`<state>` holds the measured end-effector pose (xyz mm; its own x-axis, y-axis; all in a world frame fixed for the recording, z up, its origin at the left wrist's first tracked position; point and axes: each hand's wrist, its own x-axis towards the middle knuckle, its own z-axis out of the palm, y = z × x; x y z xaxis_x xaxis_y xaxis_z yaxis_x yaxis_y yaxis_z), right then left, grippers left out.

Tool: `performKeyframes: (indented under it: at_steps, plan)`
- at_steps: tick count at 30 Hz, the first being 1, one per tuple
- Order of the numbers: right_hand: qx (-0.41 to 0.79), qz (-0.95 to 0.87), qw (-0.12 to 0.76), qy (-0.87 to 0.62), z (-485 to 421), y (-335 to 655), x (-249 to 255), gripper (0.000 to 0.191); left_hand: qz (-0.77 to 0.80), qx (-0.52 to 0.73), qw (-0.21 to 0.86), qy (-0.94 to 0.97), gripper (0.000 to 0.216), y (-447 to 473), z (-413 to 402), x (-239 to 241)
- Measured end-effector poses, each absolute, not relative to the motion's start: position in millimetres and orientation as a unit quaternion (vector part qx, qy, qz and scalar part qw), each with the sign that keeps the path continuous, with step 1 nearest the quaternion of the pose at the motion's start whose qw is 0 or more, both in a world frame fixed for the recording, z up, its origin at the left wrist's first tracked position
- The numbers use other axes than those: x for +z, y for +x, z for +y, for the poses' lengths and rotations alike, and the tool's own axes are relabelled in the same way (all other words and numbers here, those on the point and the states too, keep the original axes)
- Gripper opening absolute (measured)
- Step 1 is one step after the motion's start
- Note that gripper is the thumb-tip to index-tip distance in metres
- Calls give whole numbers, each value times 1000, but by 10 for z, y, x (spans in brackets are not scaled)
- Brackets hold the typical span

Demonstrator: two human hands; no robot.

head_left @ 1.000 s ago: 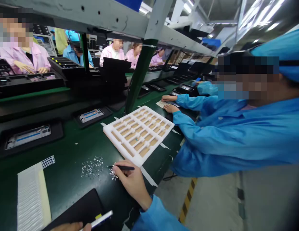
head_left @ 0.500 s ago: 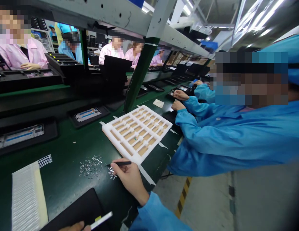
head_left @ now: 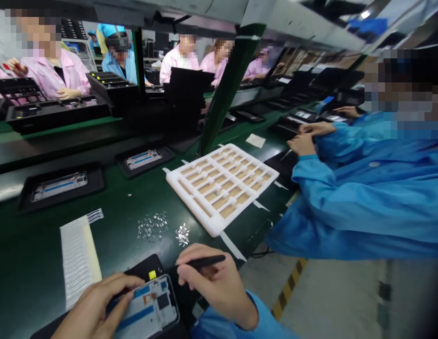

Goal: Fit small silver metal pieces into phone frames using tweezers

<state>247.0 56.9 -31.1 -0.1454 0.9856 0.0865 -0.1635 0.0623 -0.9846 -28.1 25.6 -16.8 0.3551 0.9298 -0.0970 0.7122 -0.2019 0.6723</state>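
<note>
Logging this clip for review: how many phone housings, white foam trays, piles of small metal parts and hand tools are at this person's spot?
Phone housings: 3 (one in the left hand, two in black trays)
White foam trays: 1
Piles of small metal parts: 2
Black pen-like tools: 1, in the right hand
Total: 7
</note>
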Motion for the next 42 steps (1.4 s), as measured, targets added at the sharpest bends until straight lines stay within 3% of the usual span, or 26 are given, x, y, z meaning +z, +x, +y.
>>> performKeyframes:
  at_steps: [5, 17, 33, 42]
  plan:
    - [585, -550, 459, -379, 447, 2339, -321, 7, 545, 117, 422, 715, 36, -168, 336, -157]
    - [584, -562, 388, -438, 471, 2186, -393, 14, 561, 95, 446, 691, 40, -166, 306, -212]
    - [561, -564, 411, -445, 436, 2179, -418, 13, 595, 132, 424, 669, 31, -96, 266, -339]
    - [521, -655, 431, -338, 456, 2322, -434, 14, 583, 123, 426, 681, 33, -104, 280, -284]
